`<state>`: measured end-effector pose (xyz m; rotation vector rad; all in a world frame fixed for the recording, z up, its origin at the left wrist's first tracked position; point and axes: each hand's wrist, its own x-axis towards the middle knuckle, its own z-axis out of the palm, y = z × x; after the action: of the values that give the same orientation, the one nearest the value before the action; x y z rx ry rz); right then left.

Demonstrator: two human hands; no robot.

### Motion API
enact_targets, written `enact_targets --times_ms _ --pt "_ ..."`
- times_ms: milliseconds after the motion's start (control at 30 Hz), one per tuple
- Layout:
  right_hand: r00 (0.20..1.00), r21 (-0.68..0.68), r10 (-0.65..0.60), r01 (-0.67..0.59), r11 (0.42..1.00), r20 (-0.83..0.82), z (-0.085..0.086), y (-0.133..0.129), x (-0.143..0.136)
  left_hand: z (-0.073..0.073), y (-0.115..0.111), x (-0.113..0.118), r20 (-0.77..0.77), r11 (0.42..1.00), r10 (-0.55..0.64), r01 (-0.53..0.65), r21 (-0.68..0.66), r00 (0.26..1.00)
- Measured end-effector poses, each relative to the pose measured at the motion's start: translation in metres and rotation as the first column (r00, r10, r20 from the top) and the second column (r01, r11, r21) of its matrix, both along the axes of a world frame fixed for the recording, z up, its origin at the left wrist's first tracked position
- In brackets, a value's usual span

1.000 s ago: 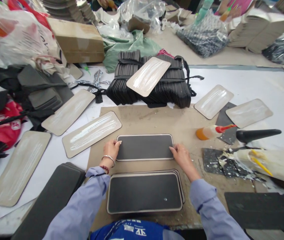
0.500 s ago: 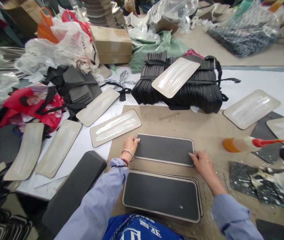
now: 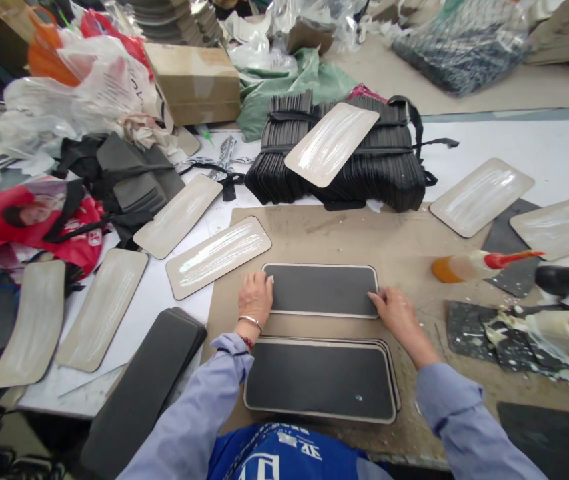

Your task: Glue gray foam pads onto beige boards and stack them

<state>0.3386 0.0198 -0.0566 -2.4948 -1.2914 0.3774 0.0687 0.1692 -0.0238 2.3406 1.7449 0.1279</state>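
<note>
A dark grey rectangular panel with a pale border (image 3: 321,291) lies flat on the brown board. My left hand (image 3: 255,298) is closed at its left end, thumb along the edge. At the right end, my right hand (image 3: 395,313) pinches the edge between thumb and fingers. Just below, nearer my body, sits a stack of similar bordered panels (image 3: 319,380). Beige panels with shiny white streaks lie around, one (image 3: 219,257) up and left of my left hand. Plain dark panels (image 3: 144,393) are stacked at the lower left.
Behind the board is a strapped bundle of dark panels (image 3: 344,160) with a streaked panel on top. A glue bottle with a red nozzle (image 3: 464,266) lies to the right, near a white-spattered dark sheet (image 3: 469,330). A cardboard box (image 3: 194,80) and plastic bags stand at the back left.
The view has shifted slightly. The panel between my hands is straighter now, and my left hand has come round flatter against its left end. My right hand stays at the right end.
</note>
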Motion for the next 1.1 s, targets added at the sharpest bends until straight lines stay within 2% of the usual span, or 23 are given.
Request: enact_targets --times_ms 33,100,167,333,600,767,833,900,967,1033,1100 --pt "1.0 -0.007 -0.001 0.001 1.0 0.001 0.0 0.0 0.0 -0.001 -0.005 0.005 0.017 0.992 -0.123 0.122 0.038 0.992" --pt "1.0 -0.017 -0.003 0.003 1.0 0.001 0.001 0.0 0.0 -0.005 -0.013 0.015 0.053 0.936 -0.348 0.345 0.068 0.936" --pt "1.0 -0.022 0.0 0.0 1.0 -0.005 0.002 0.0 0.0 -0.012 -0.016 0.022 0.059 0.887 -0.462 0.46 0.049 0.885" --pt "0.999 -0.04 -0.005 0.004 0.999 -0.035 0.004 0.0 0.001 -0.025 -0.014 0.024 0.02 0.887 -0.462 0.462 -0.017 0.887" --pt "0.996 -0.035 -0.033 0.03 0.999 -0.08 0.007 0.002 -0.001 -0.026 -0.014 0.023 -0.006 0.884 -0.468 0.468 -0.012 0.884" --pt "0.965 -0.191 -0.188 0.153 0.97 -0.185 0.015 0.002 0.013 -0.026 -0.014 0.024 0.0 0.88 -0.475 0.475 0.001 0.88" --pt "0.965 -0.176 -0.23 0.206 0.962 -0.126 0.02 0.005 0.018 -0.025 -0.014 0.024 0.008 0.878 -0.479 0.479 0.003 0.878" --pt "0.984 -0.065 -0.175 0.177 0.982 0.034 0.025 0.012 0.015 -0.024 -0.014 0.024 0.016 0.879 -0.478 0.478 0.003 0.878" --pt "0.977 0.025 -0.042 0.038 0.999 0.211 0.027 0.025 0.004 -0.024 -0.014 0.023 0.025 0.88 -0.474 0.474 0.0 0.88" --pt "0.942 0.026 0.125 -0.14 0.99 0.311 0.023 0.037 -0.013 -0.024 -0.014 0.023 0.032 0.883 -0.469 0.469 -0.004 0.883" --pt "0.906 -0.021 0.266 -0.275 0.961 0.329 0.015 0.045 -0.029 -0.024 -0.014 0.022 0.04 0.884 -0.466 0.467 -0.01 0.884"
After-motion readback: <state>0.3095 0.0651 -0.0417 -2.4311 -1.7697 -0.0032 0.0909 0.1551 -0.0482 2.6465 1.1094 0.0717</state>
